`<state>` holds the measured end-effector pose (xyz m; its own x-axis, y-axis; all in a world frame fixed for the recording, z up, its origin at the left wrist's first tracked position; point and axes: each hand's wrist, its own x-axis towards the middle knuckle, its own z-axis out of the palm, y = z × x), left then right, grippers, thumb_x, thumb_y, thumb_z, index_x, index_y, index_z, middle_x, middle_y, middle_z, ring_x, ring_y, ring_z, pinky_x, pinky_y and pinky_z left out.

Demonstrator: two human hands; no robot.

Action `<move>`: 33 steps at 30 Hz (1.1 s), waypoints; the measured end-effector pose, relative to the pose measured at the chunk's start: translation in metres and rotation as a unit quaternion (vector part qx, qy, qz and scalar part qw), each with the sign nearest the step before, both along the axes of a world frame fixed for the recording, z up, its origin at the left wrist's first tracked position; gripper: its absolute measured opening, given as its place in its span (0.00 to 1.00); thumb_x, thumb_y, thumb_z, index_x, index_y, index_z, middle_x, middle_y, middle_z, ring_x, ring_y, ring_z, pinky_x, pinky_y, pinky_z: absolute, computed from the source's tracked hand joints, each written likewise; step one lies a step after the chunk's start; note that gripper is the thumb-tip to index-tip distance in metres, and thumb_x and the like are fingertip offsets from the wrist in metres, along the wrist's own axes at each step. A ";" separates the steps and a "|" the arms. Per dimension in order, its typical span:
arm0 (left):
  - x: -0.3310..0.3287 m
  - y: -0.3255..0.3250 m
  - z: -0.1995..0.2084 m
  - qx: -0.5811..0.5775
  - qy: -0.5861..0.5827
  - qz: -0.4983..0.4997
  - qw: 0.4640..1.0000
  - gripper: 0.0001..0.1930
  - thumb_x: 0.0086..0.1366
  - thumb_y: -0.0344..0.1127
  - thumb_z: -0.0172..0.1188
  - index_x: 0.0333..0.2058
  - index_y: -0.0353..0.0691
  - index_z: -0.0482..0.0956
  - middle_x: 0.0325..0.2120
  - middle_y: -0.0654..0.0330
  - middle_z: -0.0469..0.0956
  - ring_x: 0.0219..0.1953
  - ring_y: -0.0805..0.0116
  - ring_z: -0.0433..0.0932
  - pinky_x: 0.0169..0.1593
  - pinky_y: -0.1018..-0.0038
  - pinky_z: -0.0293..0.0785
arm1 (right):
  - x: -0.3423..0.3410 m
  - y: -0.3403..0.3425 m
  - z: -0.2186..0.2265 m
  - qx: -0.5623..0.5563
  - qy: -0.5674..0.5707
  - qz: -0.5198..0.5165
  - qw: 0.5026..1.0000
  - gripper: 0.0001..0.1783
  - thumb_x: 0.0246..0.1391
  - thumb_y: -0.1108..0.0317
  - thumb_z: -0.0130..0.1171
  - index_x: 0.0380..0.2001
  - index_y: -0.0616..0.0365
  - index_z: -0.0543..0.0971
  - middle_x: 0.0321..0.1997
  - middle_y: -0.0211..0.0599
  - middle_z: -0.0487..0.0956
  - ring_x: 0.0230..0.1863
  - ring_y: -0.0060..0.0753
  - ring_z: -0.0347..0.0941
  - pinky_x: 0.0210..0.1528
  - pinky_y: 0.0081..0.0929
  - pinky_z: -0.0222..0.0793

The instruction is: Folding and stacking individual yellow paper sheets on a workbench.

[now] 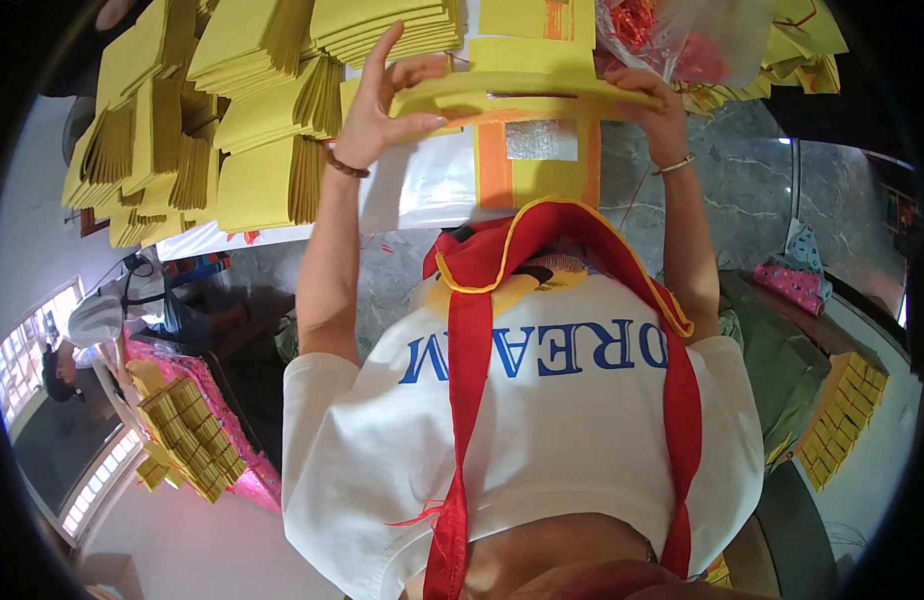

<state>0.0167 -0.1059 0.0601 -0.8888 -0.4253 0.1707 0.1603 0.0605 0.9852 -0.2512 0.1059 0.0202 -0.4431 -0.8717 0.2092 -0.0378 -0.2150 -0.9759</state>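
Across the table's near part, my right hand (650, 108) is closed round the right end of a bent yellow joss paper sheet (522, 88). My left hand (392, 105) is at its other end, index finger raised and thumb stretched out, with the paper reaching between thumb and fingers. Whether the left fingers press on it is hard to see. Just below lies joss paper with orange stripes and a silver foil patch (542, 142). Another yellow piece with an orange stripe (527, 20) lies beyond the bent sheet.
Several stacks of folded yellow paper (267, 180) fill the table's left side. A clear plastic bag with red stuff inside (647, 35) lies at the far right. White sheeting (432, 185) covers the table. A red apron (469, 380) hangs on me. Another person (112, 310) is at the left.
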 end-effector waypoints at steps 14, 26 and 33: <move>-0.017 0.016 -0.034 0.112 -0.069 0.104 0.986 0.21 0.52 0.25 0.62 0.46 0.33 0.69 0.40 0.54 0.75 0.39 0.68 0.75 0.45 0.73 0.72 | 0.005 0.012 -0.010 -0.012 -0.093 -0.071 0.993 0.16 0.44 0.81 0.57 0.40 0.61 0.73 0.41 0.33 0.75 0.43 0.24 0.70 0.48 0.24 0.64; -0.031 0.017 -0.065 0.115 0.061 0.061 0.990 0.27 0.58 0.29 0.54 0.56 0.39 0.55 0.42 0.53 0.71 0.44 0.67 0.71 0.48 0.73 0.70 | -0.011 -0.004 -0.046 -0.013 -0.062 -0.016 0.998 0.20 0.54 0.67 0.46 0.50 0.60 0.66 0.49 0.40 0.71 0.50 0.29 0.67 0.51 0.24 0.63; -0.032 0.020 -0.063 0.141 0.079 0.068 0.985 0.27 0.57 0.30 0.56 0.54 0.37 0.57 0.40 0.54 0.72 0.42 0.69 0.72 0.46 0.75 0.70 | -0.006 -0.018 -0.033 -0.031 -0.109 -0.020 0.993 0.26 0.50 0.73 0.53 0.53 0.63 0.62 0.50 0.42 0.70 0.49 0.28 0.67 0.48 0.20 0.66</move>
<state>-0.0157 -0.0861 -0.0029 -0.7916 -0.5895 0.1609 0.3227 -0.1795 0.9293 -0.2576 0.0875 -0.0130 -0.5170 -0.8414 0.1570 0.1636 -0.2772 -0.9468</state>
